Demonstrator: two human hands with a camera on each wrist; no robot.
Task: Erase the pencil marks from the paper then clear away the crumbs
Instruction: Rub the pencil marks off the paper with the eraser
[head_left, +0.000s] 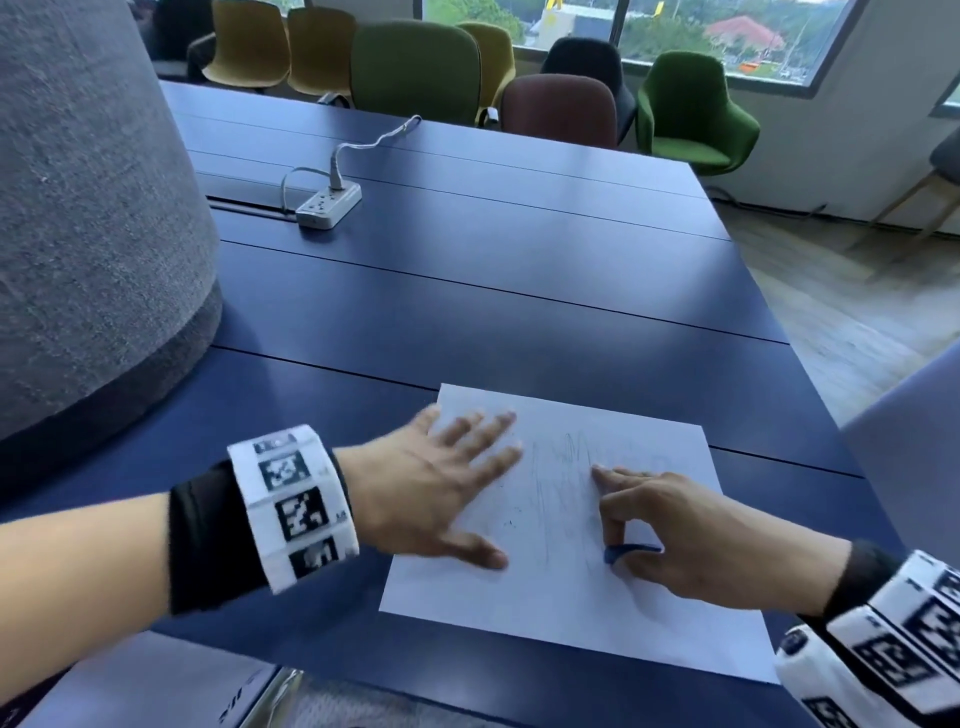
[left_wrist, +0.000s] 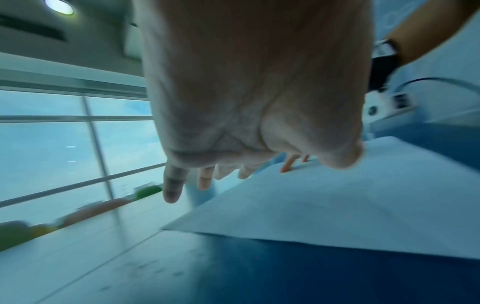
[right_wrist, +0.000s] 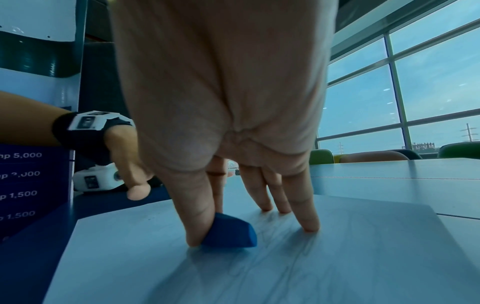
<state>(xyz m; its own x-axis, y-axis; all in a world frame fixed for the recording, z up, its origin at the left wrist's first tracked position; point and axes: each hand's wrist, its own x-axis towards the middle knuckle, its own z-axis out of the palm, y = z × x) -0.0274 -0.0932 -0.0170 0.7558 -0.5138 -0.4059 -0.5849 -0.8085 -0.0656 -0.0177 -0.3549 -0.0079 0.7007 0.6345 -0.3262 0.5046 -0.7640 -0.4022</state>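
Observation:
A white sheet of paper with faint grey pencil scribbles lies on the dark blue table. My left hand lies flat on the sheet's left part, fingers straight and spread. My right hand pinches a blue eraser between thumb and index finger and holds it on the paper, right of the scribbles. In the right wrist view the eraser touches the sheet while the other fingertips rest on it. A few dark crumbs lie near my left hand.
A white power strip with its cable sits far back on the table. A large grey felt object stands at the left. Green, yellow and brown chairs line the far side. The table's right edge drops to a wooden floor.

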